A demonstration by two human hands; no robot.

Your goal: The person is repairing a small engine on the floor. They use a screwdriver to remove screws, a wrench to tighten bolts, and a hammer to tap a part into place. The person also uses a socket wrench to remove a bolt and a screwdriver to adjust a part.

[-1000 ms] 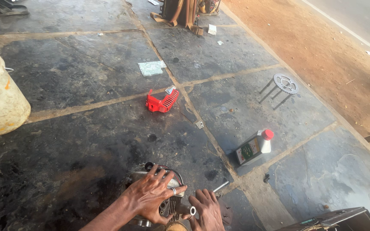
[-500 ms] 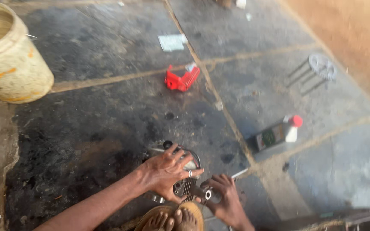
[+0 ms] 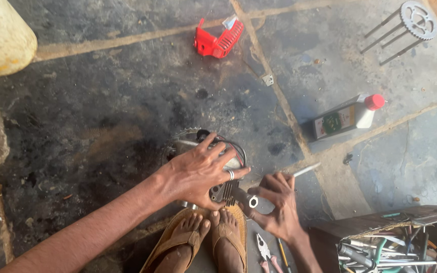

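Observation:
A small grey engine part (image 3: 222,189) with cooling fins, black wires and a toothed ring stands on the dark stone floor just ahead of my sandalled feet (image 3: 201,240). My left hand (image 3: 198,172) lies spread over its top and presses on it, a ring on one finger. My right hand (image 3: 276,205) grips a metal socket tool (image 3: 253,201) set against the part's right side. A thin silver rod (image 3: 305,170) sticks out past the right hand's fingers.
A red plastic cover (image 3: 217,41) lies farther out on the floor. A grey oil bottle with a red cap (image 3: 347,117) lies to the right, a chain sprocket with long bolts (image 3: 414,21) beyond it. A yellowish bucket (image 3: 1,38) stands top left. An open toolbox (image 3: 395,242) sits at bottom right, pliers (image 3: 265,250) beside my feet.
The view has tilted down and closer, so my feet and the toolbox show. My left hand stays on the engine part; my right hand has shifted a little right with the tool.

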